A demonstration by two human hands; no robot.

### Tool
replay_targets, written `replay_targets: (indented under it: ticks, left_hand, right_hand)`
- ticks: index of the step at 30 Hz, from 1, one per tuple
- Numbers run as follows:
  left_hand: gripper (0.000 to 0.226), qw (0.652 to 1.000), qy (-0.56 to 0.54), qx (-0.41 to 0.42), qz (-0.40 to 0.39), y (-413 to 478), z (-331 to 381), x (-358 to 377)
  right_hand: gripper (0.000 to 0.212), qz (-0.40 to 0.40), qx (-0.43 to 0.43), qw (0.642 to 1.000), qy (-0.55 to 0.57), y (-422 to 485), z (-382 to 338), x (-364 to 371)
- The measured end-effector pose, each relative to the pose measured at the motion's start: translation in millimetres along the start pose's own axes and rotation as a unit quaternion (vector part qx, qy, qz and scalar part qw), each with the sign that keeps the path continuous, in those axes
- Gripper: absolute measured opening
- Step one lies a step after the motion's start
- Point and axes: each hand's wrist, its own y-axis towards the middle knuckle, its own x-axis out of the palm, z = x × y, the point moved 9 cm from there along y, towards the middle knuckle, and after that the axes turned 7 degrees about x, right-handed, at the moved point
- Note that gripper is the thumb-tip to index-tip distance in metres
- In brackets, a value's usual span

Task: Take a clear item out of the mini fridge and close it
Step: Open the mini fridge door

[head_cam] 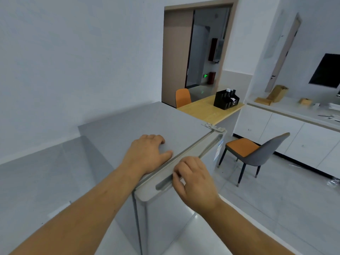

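A grey mini fridge stands below me, seen from above. Its door faces right and looks shut against the body; the inside is hidden, so no clear item shows. My left hand lies flat on the fridge's top near the front edge, fingers spread. My right hand curls its fingertips into the recessed handle slot on the door's top edge.
A grey-and-orange chair stands on the tiled floor right of the fridge. Behind it runs a wooden counter with a black organiser. White cabinets line the right wall. A low grey surface adjoins the fridge's left.
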Motion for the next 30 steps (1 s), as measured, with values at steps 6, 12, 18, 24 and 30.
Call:
replay_targets:
  ticks: [6, 12, 18, 24, 30]
  left_hand:
    - [0.065, 1.0, -0.018, -0.008, -0.012, -5, -1, 0]
    - [0.061, 0.999, -0.032, -0.017, -0.028, -6, -5, 5]
    - [0.054, 0.999, 0.001, 0.03, -0.029, -6, 9, 5]
    - [0.04, 0.995, -0.042, 0.083, -0.027, -7, 21, 4]
    - [0.051, 0.992, 0.014, 0.124, -0.037, -12, 53, 15]
  right_hand:
    - [0.036, -0.148, 0.031, 0.988, -0.014, -9, -12, 3]
    - [0.03, -0.083, 0.164, 0.983, -0.014, -10, 14, -56]
    - [0.047, -0.204, 0.278, 0.917, -0.203, -24, 73, -77]
    - [0.025, -0.179, 0.306, 0.911, -0.209, -62, 120, -120]
    - [0.031, -0.175, 0.319, 0.896, -0.254, -88, 164, -146]
